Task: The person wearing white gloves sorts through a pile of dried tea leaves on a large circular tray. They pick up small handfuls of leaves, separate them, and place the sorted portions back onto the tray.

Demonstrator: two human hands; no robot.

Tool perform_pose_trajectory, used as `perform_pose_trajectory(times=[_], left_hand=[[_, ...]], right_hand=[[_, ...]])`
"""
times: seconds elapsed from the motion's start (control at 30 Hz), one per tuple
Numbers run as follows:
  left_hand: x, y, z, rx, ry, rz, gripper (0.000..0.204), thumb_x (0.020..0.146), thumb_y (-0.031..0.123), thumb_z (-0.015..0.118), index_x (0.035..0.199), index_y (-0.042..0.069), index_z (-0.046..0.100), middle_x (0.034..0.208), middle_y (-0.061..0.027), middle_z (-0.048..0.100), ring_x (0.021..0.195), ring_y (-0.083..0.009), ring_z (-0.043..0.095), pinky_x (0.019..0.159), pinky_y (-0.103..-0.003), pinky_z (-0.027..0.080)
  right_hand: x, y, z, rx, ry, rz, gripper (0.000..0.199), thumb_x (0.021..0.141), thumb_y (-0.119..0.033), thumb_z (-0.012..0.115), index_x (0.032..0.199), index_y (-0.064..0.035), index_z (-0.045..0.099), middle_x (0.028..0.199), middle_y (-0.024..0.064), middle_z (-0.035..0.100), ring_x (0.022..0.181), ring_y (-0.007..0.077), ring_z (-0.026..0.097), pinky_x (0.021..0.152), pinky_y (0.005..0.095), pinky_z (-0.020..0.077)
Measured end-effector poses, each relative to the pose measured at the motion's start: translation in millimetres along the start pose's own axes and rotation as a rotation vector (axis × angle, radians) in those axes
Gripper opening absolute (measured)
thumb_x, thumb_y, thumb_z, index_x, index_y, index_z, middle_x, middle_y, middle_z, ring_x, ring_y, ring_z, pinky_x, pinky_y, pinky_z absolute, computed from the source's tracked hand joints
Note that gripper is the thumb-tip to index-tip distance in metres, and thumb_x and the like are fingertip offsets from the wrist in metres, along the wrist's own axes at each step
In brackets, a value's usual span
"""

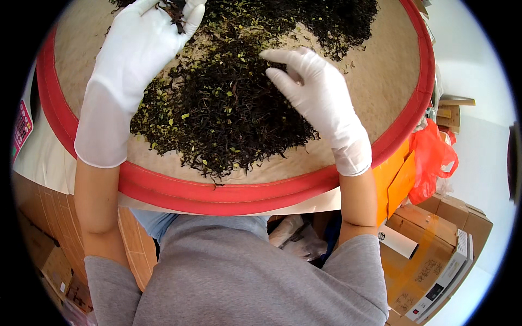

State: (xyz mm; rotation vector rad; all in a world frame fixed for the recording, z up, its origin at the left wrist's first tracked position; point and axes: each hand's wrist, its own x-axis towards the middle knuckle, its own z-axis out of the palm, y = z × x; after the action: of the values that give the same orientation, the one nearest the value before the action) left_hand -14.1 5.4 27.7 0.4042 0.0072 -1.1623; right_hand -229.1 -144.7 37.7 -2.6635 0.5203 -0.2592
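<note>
Dark, twisted tea leaves (239, 117) mixed with small yellow-green bits lie in a heap on a round, beige cloth-covered tray (383, 89) with a red padded rim. Both my hands wear white gloves. At the upper left, my left hand (155, 32) is raised over the tray, palm partly up, holding a small bunch of dark tea leaves (175, 13) in its curled fingers; its fingertips are partly cut off by the upper edge. Above the right side of the heap is my right hand (304, 76), thumb and forefinger apart, other fingers bent, with nothing visible between them.
A second dark heap (342, 22) lies at the tray's far right. Right of the tray are a red plastic bag (432, 160), orange packets (399, 179) and cardboard boxes (418, 239). A pink panel (22, 127) stands at the left edge, above wooden flooring (49, 204).
</note>
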Motion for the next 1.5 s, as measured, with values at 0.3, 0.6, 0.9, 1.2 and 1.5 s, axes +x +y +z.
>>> perform_pose_trajectory(times=[0.3, 0.6, 0.9, 1.2, 1.5], left_hand=[[1.9, -1.6, -0.1, 0.029, -0.01, 0.005, 0.034, 0.104, 0.018, 0.04, 0.127, 0.002, 0.059, 0.113, -0.0058, 0.067, 0.101, -0.0193, 0.066, 0.088, -0.035, 0.055], [0.4, -3.8, 2.3, 0.041, 0.021, 0.028, 0.034, 0.104, 0.018, 0.04, 0.128, 0.002, 0.058, 0.111, -0.0055, 0.067, 0.1, -0.0189, 0.066, 0.086, -0.034, 0.055], [1.7, -7.9, 5.0, 0.103, 0.1, 0.062, 0.034, 0.103, 0.018, 0.041, 0.129, 0.003, 0.058, 0.11, -0.0048, 0.067, 0.098, -0.0171, 0.066, 0.085, -0.032, 0.055], [4.2, -7.7, 0.7, 0.072, 0.088, 0.029, 0.034, 0.103, 0.018, 0.043, 0.129, 0.003, 0.059, 0.112, -0.0045, 0.067, 0.1, -0.0174, 0.066, 0.085, -0.032, 0.055], [1.5, -14.4, 5.0, 0.088, 0.089, 0.036, 0.034, 0.103, 0.018, 0.044, 0.129, 0.005, 0.06, 0.114, -0.0042, 0.067, 0.102, -0.0174, 0.066, 0.086, -0.032, 0.055]], right_hand=[[6.0, -4.1, 27.3, 0.005, -0.024, -0.463, 0.025, 0.078, -0.011, 0.074, 0.103, -0.0112, 0.07, 0.113, 0.0093, 0.064, 0.1, 0.0323, 0.062, 0.088, 0.0415, 0.0509], [4.2, -4.0, 4.6, 0.942, -0.177, 0.255, 0.023, 0.099, -0.018, 0.061, 0.111, -0.0001, 0.067, 0.094, 0.0063, 0.072, 0.082, 0.0121, 0.067, 0.079, 0.0249, 0.0523], [1.8, -0.7, -9.9, 1.213, -0.338, 0.352, 0.036, 0.105, -0.025, 0.048, 0.125, 0.0013, 0.063, 0.108, 0.0117, 0.073, 0.09, 0.016, 0.07, 0.082, 0.0249, 0.0529], [-0.2, 15.8, -19.7, 0.206, 0.128, -0.071, 0.021, 0.088, -0.01, 0.066, 0.107, -0.0057, 0.073, 0.109, 0.0146, 0.069, 0.098, 0.0297, 0.067, 0.088, 0.0348, 0.0514], [-5.1, 21.8, 0.8, 0.048, -0.085, -0.259, 0.02, 0.079, -0.014, 0.074, 0.098, -0.0081, 0.073, 0.096, 0.0133, 0.065, 0.095, 0.0345, 0.062, 0.085, 0.0418, 0.0515]])
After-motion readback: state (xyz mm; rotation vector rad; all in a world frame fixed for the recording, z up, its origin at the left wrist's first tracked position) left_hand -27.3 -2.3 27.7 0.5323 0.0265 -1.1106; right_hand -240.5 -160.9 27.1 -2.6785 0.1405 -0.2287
